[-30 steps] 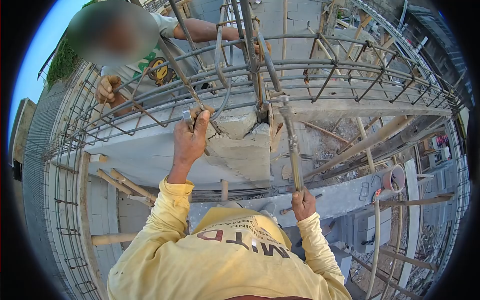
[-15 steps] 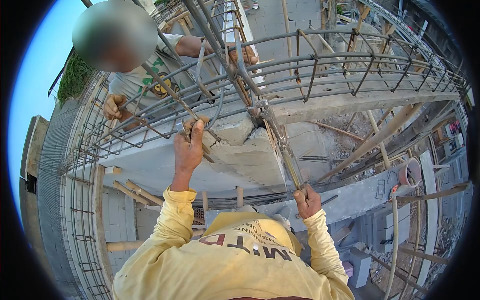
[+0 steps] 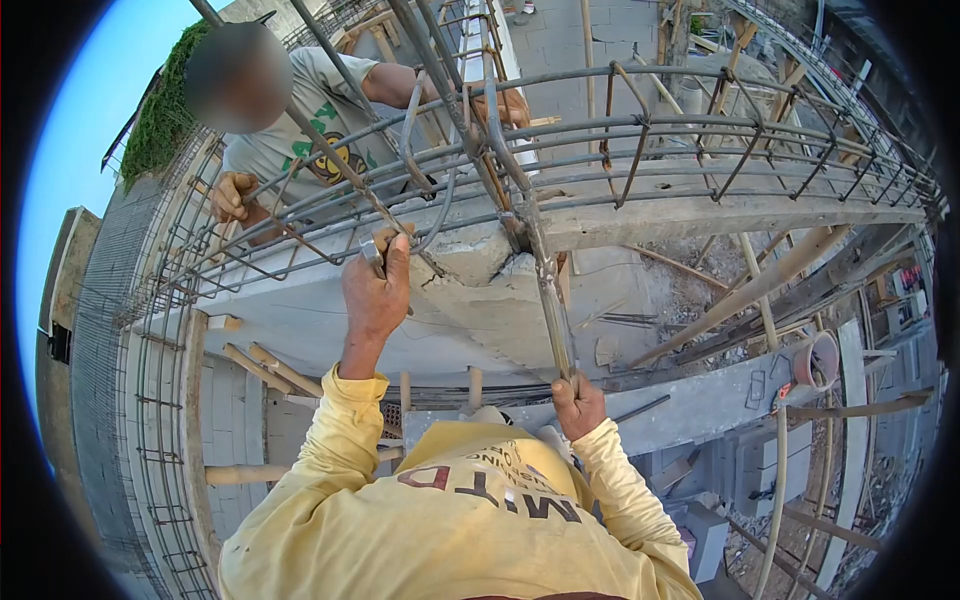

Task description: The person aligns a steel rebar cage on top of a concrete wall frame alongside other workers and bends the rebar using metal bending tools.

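My left hand point(image 3: 376, 295) is closed around a rebar rod point(image 3: 330, 158) that slants up to the left; a metal ring or hook shows by its fingers. My right hand point(image 3: 578, 405) grips the lower end of a long metal bar point(image 3: 550, 310). That bar's upper end reaches the rebar cage point(image 3: 680, 122) near the cracked concrete corner point(image 3: 480, 258). Across the beam, a co-worker's one hand point(image 3: 236, 197) is at the cage's left part, and the other hand point(image 3: 503, 106) is by the upright bars.
A concrete beam point(image 3: 720, 215) runs right under the cage. Wooden props point(image 3: 750, 292) slant below it. At the right, a bucket point(image 3: 817, 362) stands on a grey ledge point(image 3: 700, 385). More rebar point(image 3: 165, 440) runs down the left side.
My right hand has moved left and slightly down with the metal bar, whose upper end has shifted against the cage. My left hand stays on the rod. The co-worker's head appears farther right.
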The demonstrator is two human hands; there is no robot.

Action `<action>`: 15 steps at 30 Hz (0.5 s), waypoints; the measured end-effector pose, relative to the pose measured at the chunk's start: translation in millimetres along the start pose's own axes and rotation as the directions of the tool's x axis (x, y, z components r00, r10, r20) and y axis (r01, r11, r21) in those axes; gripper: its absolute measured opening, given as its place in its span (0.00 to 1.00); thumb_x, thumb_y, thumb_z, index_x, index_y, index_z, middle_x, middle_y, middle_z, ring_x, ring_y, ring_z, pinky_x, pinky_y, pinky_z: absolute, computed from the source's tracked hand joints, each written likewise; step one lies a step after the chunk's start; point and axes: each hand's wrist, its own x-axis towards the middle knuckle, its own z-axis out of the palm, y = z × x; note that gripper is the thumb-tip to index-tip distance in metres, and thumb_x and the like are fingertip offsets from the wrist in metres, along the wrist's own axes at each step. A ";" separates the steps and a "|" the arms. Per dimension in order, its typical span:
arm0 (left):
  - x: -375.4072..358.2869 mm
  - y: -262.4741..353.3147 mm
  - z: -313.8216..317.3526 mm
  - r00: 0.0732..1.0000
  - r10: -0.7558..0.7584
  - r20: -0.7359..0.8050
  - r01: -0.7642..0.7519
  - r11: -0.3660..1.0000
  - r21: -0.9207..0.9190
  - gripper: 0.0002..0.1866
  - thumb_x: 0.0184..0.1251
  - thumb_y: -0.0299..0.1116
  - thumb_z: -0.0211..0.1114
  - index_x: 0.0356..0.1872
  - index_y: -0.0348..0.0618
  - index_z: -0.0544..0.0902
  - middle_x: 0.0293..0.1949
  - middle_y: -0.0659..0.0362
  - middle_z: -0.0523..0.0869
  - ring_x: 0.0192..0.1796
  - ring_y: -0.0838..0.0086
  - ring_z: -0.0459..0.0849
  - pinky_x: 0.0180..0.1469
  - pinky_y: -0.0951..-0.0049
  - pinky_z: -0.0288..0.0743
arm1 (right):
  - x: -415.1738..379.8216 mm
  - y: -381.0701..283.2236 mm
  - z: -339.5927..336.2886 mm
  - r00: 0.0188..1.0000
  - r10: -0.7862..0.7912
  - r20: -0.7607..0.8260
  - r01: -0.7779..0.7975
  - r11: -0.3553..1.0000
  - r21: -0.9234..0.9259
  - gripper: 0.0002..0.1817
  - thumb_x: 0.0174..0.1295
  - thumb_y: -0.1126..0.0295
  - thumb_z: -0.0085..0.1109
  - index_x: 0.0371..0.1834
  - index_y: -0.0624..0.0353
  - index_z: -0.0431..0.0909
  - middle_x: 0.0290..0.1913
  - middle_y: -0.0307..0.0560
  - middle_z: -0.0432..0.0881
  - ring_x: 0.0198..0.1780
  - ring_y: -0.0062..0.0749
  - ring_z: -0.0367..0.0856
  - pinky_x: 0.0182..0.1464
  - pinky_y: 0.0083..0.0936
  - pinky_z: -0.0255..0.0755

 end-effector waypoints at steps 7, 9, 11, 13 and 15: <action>-0.3 0.2 -1.7 0.998 -0.059 0.007 0.059 0.998 -0.009 0.12 0.73 0.38 0.59 0.44 0.43 0.86 0.19 0.59 0.80 0.22 0.68 0.79 0.28 0.68 0.71 | -6.4 -8.9 -13.6 0.999 0.039 -0.015 -0.038 0.999 0.027 0.28 0.65 0.44 0.59 0.36 0.65 0.75 0.19 0.45 0.71 0.23 0.30 0.65 0.28 0.30 0.67; -1.0 0.4 0.9 0.997 -0.075 -0.016 0.074 0.996 -0.041 0.11 0.71 0.38 0.60 0.42 0.42 0.86 0.18 0.59 0.80 0.21 0.69 0.79 0.28 0.68 0.71 | -13.0 -3.9 -19.3 0.986 0.165 0.009 -0.163 0.964 0.209 0.27 0.66 0.45 0.59 0.36 0.65 0.75 0.19 0.43 0.71 0.23 0.29 0.66 0.28 0.29 0.67; 1.5 0.6 1.8 0.997 -0.062 -0.047 0.059 0.996 -0.060 0.10 0.70 0.37 0.61 0.41 0.42 0.86 0.17 0.59 0.80 0.21 0.68 0.79 0.28 0.68 0.71 | -9.2 -12.4 -11.6 0.993 0.117 -0.020 -0.113 0.984 0.138 0.26 0.67 0.47 0.59 0.35 0.65 0.74 0.19 0.44 0.71 0.23 0.29 0.66 0.28 0.29 0.66; 1.4 0.9 3.3 0.997 -0.030 -0.074 0.025 0.997 -0.067 0.09 0.69 0.36 0.62 0.40 0.43 0.85 0.17 0.58 0.80 0.21 0.68 0.79 0.28 0.67 0.72 | -3.9 -23.1 -7.0 1.000 0.009 0.020 -0.006 0.991 -0.131 0.26 0.67 0.47 0.59 0.34 0.65 0.74 0.20 0.44 0.70 0.24 0.28 0.65 0.27 0.29 0.66; -0.2 0.6 1.8 0.996 -0.074 -0.040 0.072 0.996 -0.061 0.09 0.68 0.37 0.62 0.39 0.43 0.85 0.18 0.58 0.80 0.21 0.67 0.79 0.28 0.67 0.72 | -7.7 -9.0 -7.2 0.995 0.091 0.049 -0.088 0.994 -0.060 0.26 0.67 0.47 0.59 0.33 0.64 0.73 0.20 0.44 0.70 0.25 0.27 0.65 0.28 0.29 0.66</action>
